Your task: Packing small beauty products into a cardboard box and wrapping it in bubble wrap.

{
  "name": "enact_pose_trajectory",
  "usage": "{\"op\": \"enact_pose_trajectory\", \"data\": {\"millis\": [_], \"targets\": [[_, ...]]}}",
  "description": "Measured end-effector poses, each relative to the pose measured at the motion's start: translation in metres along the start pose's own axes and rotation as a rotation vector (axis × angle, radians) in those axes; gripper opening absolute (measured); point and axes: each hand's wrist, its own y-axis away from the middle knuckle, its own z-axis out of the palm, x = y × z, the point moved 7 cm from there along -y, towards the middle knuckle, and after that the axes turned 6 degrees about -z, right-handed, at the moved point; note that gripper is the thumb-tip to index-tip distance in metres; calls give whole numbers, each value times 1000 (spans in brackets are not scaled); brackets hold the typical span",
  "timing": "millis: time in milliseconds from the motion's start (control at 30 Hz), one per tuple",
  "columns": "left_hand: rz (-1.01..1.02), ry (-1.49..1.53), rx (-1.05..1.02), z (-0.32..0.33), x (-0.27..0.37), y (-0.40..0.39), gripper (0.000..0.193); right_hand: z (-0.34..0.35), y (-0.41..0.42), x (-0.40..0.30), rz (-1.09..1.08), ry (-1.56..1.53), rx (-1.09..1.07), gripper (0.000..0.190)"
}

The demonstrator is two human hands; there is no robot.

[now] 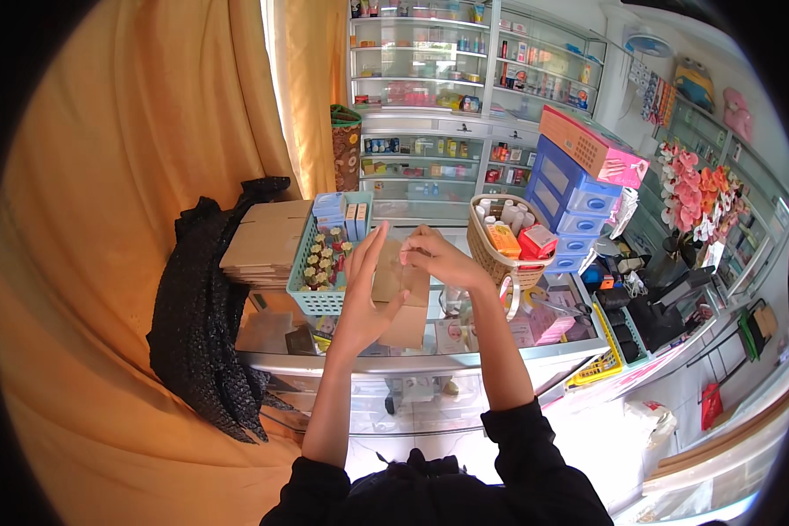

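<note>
A small brown cardboard box [401, 325] stands on the glass counter before me, with a flap or panel raised at its far side. My left hand [369, 296] is at the box's left side, fingers extended and thumb apart. My right hand [437, 255] is above the box's far right part, its thumb and fingertips brought together at what looks like clear film or tape; the exact grip is too small to tell. Left of the box, a mint-green plastic basket [322, 304] holds flower-topped bottles and light blue boxes. Flattened cardboard boxes [266, 233] are stacked farther left.
A woven-look basket [490, 253] with white bottles and orange and red boxes stands at the right. Beyond it are blue plastic drawers [565, 197]. Scissors [562, 306] lie right on the glass counter [434, 358]. Black sequined fabric [200, 315] hangs at the left by an orange curtain [138, 131].
</note>
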Motion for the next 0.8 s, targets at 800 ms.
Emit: {"op": "enact_pose_trajectory", "data": {"millis": [800], "targets": [[281,69,-82,7,9,-8,109,5,-8,13,79,408,-80,31]]}}
